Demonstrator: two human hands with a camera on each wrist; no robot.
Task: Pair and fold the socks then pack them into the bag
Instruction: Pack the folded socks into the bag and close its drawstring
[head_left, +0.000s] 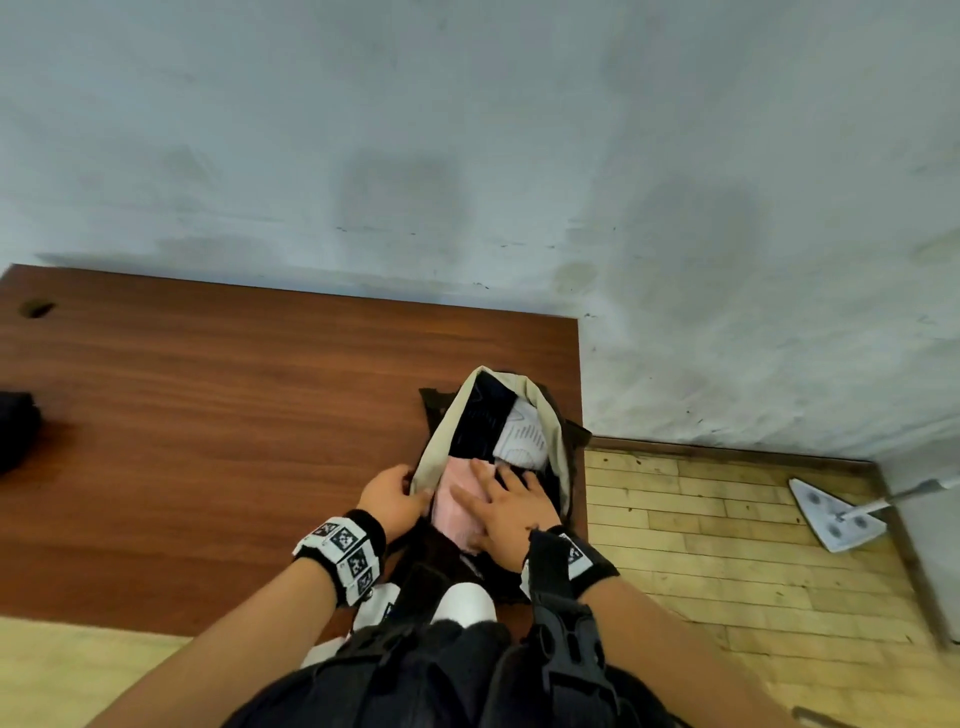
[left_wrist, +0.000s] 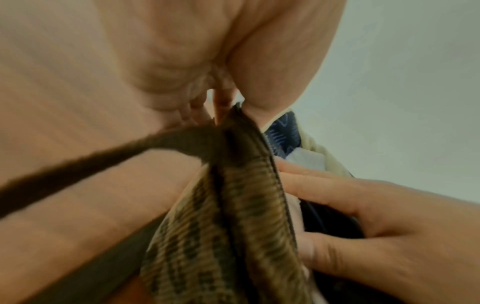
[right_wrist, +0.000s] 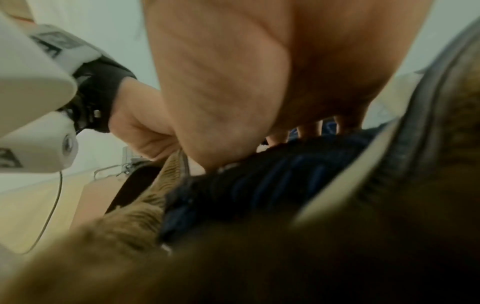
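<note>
Reddish-brown wood fills the left of the head view: our table (head_left: 208, 415), pushed against a pale, stained wall (head_left: 467, 130), with yellow plank flooring (head_left: 727, 545) off its right edge and a white mop head (head_left: 836, 517) lying there.

Our left hand (head_left: 390, 500) reaches forward from the near edge, fingers curled, pinching the left rim of the bag (head_left: 435, 452); in the left wrist view the thumb and fingers clamp the ribbed brown fabric (left_wrist: 233, 164) at its seam, a dark strap (left_wrist: 103, 156) trailing off to the left. Our right hand (head_left: 506, 512) lies flat, fingers straight and spread, pressing down on a pink sock bundle (head_left: 454, 506) at the near mouth of the bag, gripping nothing.

The bag sits near the table's right edge, its cream lining spread wide. Inside, beyond the pink bundle, we see a dark navy patterned pair (head_left: 480, 421) on the left and a white pair (head_left: 522, 439) just beside it on the right. A dark object (head_left: 15, 428) rests at the table's far left edge; we cannot tell what it is.
</note>
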